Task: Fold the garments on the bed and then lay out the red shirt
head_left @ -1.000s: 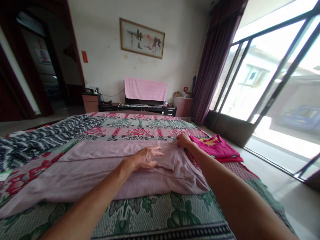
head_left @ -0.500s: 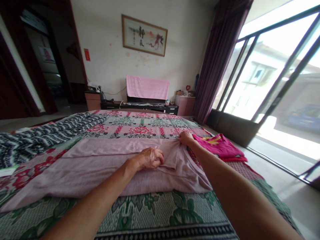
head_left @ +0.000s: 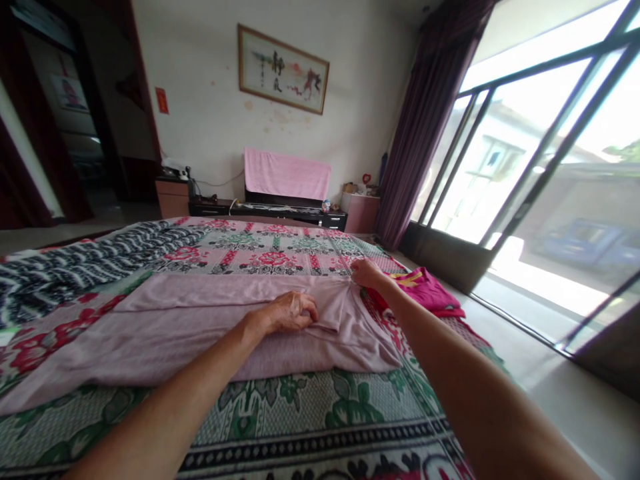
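A pale mauve-pink shirt (head_left: pixel 200 340) lies flattened and partly folded across the bed in front of me, with a lengthwise fold edge along its far part. My left hand (head_left: pixel 290 312) rests on the middle of it, fingers curled down onto the cloth beside a small folded flap (head_left: pixel 327 321). At the shirt's far right edge, my right hand (head_left: pixel 367 273) pinches the fabric, and creases run from that grip toward me. The fingertips of both hands are partly hidden. Just right of my right hand sits a folded magenta garment (head_left: pixel 430 291) with yellow markings.
A floral bedspread (head_left: pixel 300 407) covers the bed. Black-and-white patterned cloth (head_left: pixel 95 260) lies bunched at the left. Beyond the bed, a low black cabinet (head_left: pixel 280 217) holds a screen draped with a pink towel (head_left: pixel 287 173). Dark-framed glass doors (head_left: pixel 520 173) stand at the right.
My view has turned slightly right, so the scene sits further left. Both hands keep nearly the same places on the shirt.
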`<act>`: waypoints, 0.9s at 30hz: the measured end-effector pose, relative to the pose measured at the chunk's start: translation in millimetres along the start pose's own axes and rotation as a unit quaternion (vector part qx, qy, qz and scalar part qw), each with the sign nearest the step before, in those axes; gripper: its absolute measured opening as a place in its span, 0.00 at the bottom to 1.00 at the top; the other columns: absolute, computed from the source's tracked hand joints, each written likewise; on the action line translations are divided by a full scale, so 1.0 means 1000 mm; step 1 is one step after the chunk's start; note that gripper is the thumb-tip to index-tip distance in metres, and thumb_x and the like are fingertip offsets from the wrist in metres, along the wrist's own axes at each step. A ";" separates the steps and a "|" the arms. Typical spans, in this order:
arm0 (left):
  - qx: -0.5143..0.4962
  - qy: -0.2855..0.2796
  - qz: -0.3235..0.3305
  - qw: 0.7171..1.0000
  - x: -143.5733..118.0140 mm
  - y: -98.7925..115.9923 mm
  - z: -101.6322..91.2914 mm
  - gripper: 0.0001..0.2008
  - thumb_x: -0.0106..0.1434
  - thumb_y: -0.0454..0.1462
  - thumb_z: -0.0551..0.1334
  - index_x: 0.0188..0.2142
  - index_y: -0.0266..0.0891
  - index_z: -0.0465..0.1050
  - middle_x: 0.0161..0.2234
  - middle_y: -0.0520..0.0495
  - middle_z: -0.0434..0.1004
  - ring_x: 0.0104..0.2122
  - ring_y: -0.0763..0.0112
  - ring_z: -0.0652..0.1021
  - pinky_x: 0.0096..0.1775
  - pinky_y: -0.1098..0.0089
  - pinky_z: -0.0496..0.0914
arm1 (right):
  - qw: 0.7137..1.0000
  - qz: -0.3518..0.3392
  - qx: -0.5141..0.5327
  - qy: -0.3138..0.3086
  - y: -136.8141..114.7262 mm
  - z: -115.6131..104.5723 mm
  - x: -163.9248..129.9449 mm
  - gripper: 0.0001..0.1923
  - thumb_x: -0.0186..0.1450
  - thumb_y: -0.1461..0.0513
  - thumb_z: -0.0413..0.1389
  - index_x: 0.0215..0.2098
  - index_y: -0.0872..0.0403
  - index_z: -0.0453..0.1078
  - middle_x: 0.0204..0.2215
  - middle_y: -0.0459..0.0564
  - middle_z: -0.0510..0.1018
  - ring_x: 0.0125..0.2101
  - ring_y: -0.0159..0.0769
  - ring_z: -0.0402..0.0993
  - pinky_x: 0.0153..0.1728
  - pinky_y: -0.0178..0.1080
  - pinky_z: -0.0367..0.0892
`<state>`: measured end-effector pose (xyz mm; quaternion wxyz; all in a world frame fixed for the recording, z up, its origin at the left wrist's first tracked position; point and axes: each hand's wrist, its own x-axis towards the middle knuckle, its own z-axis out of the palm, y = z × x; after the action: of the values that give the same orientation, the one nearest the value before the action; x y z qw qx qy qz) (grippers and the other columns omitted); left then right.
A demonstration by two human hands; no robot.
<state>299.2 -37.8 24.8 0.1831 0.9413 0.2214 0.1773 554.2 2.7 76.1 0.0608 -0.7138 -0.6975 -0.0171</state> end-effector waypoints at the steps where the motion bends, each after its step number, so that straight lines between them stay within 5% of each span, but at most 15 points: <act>1: -0.005 0.000 -0.009 1.000 0.000 0.001 -0.001 0.12 0.52 0.29 0.57 0.32 0.39 0.79 0.38 0.50 0.80 0.37 0.70 0.77 0.43 0.73 0.68 | 1.000 0.003 0.002 0.011 -0.004 -0.002 -0.006 0.17 0.56 0.70 0.50 0.39 0.59 0.77 0.36 0.55 0.80 0.36 0.38 0.74 0.34 0.33 0.64; 7: 0.060 0.037 -0.054 0.996 -0.010 0.001 -0.011 0.14 0.54 0.31 0.55 0.34 0.39 0.80 0.39 0.49 0.80 0.39 0.69 0.78 0.44 0.73 0.69 | 0.996 -0.030 0.079 0.040 -0.069 0.020 -0.056 0.21 0.59 0.67 0.52 0.50 0.52 0.73 0.48 0.53 0.78 0.47 0.40 0.72 0.46 0.37 0.64; 13: 0.153 0.110 -0.134 0.973 -0.068 -0.024 -0.020 0.19 0.54 0.35 0.54 0.41 0.42 0.79 0.46 0.48 0.79 0.47 0.65 0.77 0.51 0.69 0.68 | 0.989 -0.046 0.125 0.056 -0.136 0.043 -0.090 0.18 0.62 0.64 0.49 0.49 0.53 0.72 0.50 0.56 0.74 0.51 0.45 0.68 0.50 0.46 0.60; 19: 0.179 0.156 -0.191 0.952 -0.124 -0.042 -0.021 0.19 0.59 0.45 0.52 0.39 0.42 0.79 0.46 0.46 0.79 0.46 0.62 0.78 0.49 0.68 0.71 | 0.985 -0.045 0.149 0.080 -0.145 0.055 -0.101 0.15 0.64 0.62 0.47 0.45 0.54 0.71 0.48 0.57 0.75 0.50 0.44 0.68 0.47 0.44 0.60; 27: 0.188 0.198 -0.214 0.938 -0.132 -0.050 -0.004 0.20 0.62 0.45 0.51 0.41 0.42 0.79 0.51 0.43 0.76 0.50 0.61 0.76 0.53 0.63 0.69 | 0.980 -0.069 0.147 0.115 -0.141 0.063 -0.103 0.15 0.64 0.62 0.47 0.45 0.53 0.71 0.47 0.56 0.75 0.49 0.44 0.68 0.46 0.42 0.59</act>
<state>169.5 -58.5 -26.2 -0.0108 0.8347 0.4784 0.2725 406.7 -90.3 11.5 0.2434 -0.6406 -0.7283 -0.0002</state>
